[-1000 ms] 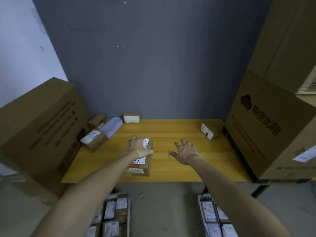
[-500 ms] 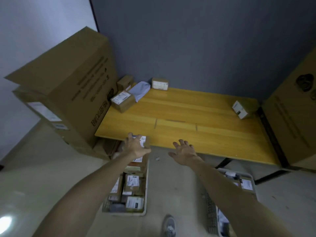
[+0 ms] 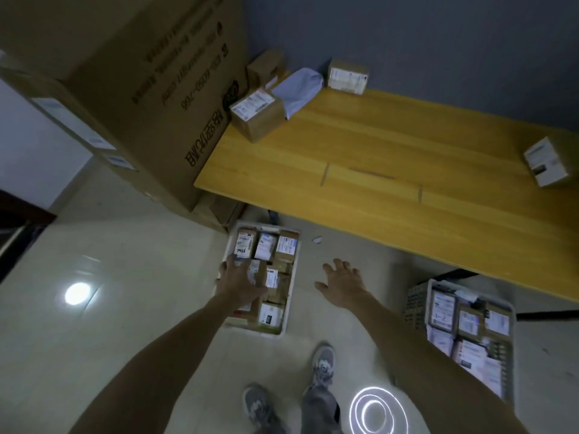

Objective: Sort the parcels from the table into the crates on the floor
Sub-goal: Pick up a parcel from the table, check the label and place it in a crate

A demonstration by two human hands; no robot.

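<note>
My left hand (image 3: 238, 281) is shut on a small brown parcel (image 3: 258, 277) with a white label, and holds it low over the white crate (image 3: 294, 278) on the floor, which is packed with several labelled parcels. My right hand (image 3: 341, 281) is open with fingers spread, above the bare floor between the two crates. A dark mesh crate (image 3: 415, 308) full of parcels stands at the right under the table. On the wooden table (image 3: 407, 189) remain a labelled box (image 3: 255, 115), a grey bag (image 3: 297, 87), two boxes behind them (image 3: 346, 76) (image 3: 264, 67) and a box at the far right (image 3: 546, 161).
A stack of big cardboard cartons (image 3: 141, 89) stands left of the table, close to the white crate. My shoes (image 3: 322, 364) (image 3: 260, 408) are on the glossy tiled floor just before the crates. A scrap of paper (image 3: 317, 239) lies by the white crate.
My left hand carried the parcel off the table's front edge and down over the white crate. The view tilted from the table down to the floor. My right hand stayed open.
</note>
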